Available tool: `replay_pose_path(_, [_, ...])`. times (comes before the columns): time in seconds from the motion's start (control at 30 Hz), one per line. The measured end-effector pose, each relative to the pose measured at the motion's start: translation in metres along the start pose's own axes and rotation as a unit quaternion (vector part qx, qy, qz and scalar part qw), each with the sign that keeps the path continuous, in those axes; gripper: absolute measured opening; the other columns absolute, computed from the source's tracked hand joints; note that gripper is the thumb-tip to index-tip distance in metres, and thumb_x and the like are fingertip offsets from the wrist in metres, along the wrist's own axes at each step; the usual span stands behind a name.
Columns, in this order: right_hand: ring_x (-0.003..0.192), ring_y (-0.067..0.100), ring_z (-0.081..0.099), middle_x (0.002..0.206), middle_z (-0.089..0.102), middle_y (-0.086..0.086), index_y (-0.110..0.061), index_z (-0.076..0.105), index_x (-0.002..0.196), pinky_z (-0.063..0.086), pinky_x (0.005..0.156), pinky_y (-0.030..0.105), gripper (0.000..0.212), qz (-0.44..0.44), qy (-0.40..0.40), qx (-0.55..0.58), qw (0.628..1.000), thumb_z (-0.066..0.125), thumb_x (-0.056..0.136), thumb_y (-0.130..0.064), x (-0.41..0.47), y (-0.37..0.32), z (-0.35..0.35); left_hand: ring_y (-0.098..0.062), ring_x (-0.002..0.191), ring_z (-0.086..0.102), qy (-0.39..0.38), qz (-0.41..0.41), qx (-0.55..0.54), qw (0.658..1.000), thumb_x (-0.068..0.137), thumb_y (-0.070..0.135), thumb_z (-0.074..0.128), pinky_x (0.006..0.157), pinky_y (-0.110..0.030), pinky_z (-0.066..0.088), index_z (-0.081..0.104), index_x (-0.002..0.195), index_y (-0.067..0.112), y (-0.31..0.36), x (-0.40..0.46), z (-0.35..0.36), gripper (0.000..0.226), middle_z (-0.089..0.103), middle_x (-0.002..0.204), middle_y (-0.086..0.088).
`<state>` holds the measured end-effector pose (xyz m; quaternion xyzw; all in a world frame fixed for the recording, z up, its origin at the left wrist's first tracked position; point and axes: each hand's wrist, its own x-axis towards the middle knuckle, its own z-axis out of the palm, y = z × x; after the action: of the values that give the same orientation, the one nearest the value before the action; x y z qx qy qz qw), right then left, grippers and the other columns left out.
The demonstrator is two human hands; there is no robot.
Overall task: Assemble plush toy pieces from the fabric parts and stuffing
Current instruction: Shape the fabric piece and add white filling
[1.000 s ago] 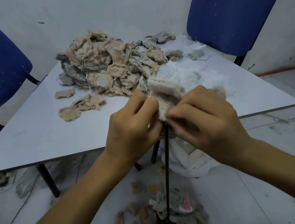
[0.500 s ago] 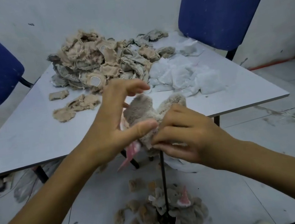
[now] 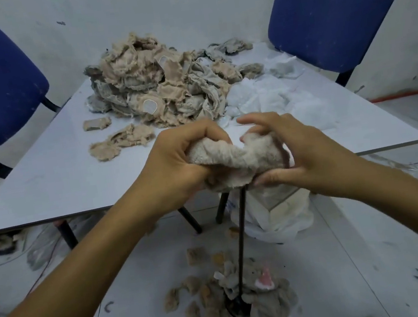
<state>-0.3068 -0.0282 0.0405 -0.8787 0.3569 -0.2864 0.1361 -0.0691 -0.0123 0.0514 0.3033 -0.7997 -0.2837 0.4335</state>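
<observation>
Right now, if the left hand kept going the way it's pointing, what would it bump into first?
Probably the right hand. The left hand points rightward along the plush piece both hands grip, though depth is unclear.

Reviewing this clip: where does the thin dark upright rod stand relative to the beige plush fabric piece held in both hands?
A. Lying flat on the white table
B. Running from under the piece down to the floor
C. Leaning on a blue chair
B: the thin dark upright rod drops from beneath the beige plush fabric piece, gripped by the left hand and right hand, to the floor.
</observation>
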Motion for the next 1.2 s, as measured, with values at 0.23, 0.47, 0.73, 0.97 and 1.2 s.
replay_pose_path(0.23, [0.103, -0.003, 0.050, 0.118, 0.048, -0.013, -0.032, 0.042, 0.136, 0.040, 0.085, 0.008, 0.077, -0.066, 0.073, -0.001, 0.995, 0.085, 0.072, -0.030, -0.010, -0.003, 0.016, -0.021, 0.090, 0.065, -0.161, -0.176, 0.020, 0.971, 0.072, 0.034, 0.078, 0.080, -0.040, 0.054, 0.063, 0.101, 0.022, -0.003, -0.008, -0.008, 0.035, 0.067, 0.097, 0.004])
replay_pose_path(0.47, [0.100, 0.009, 0.053, 0.113, 0.043, -0.015, -0.049, 0.037, 0.134, 0.043, 0.081, 0.015, 0.067, -0.004, 0.062, 0.137, 0.989, 0.073, 0.078, -0.056, -0.017, -0.005, 0.022, -0.008, 0.077, 0.060, -0.075, -0.063, 0.167, 0.981, 0.080, 0.038, 0.070, 0.070, -0.037, 0.050, 0.075, 0.094, 0.017, 0.000, -0.008, 0.017, 0.025, 0.068, 0.084, 0.006])
replay_pose_path(0.73, [0.090, -0.001, 0.055, 0.095, 0.058, -0.017, -0.039, 0.055, 0.106, 0.038, 0.074, 0.010, 0.021, 0.043, 0.047, 0.076, 0.995, 0.062, 0.087, -0.045, -0.021, -0.007, 0.038, -0.015, 0.073, 0.060, -0.048, -0.058, 0.152, 0.985, 0.083, 0.023, 0.072, 0.068, -0.036, 0.048, 0.078, 0.085, 0.010, -0.012, -0.005, 0.020, 0.014, 0.067, 0.077, 0.003])
replay_pose_path(0.97, [0.092, -0.002, 0.057, 0.098, 0.063, -0.021, -0.045, 0.052, 0.105, 0.040, 0.075, 0.012, 0.017, 0.069, 0.003, 0.122, 0.990, 0.056, 0.089, -0.050, -0.024, -0.007, 0.050, -0.025, 0.086, 0.056, -0.134, -0.068, 0.195, 0.969, 0.091, 0.019, 0.069, 0.076, -0.038, 0.044, 0.078, 0.091, 0.016, -0.022, -0.007, 0.015, 0.010, 0.068, 0.085, -0.002])
replay_pose_path(1.2, [0.089, -0.004, 0.060, 0.099, 0.062, -0.028, -0.050, 0.053, 0.104, 0.041, 0.070, 0.007, 0.011, 0.045, 0.120, 0.136, 0.982, 0.052, 0.093, -0.054, -0.021, -0.013, 0.043, -0.005, 0.075, 0.059, 0.026, -0.010, 0.082, 0.996, 0.090, 0.024, 0.064, 0.068, -0.025, 0.046, 0.074, 0.092, 0.005, -0.017, -0.005, 0.023, 0.022, 0.065, 0.080, 0.007])
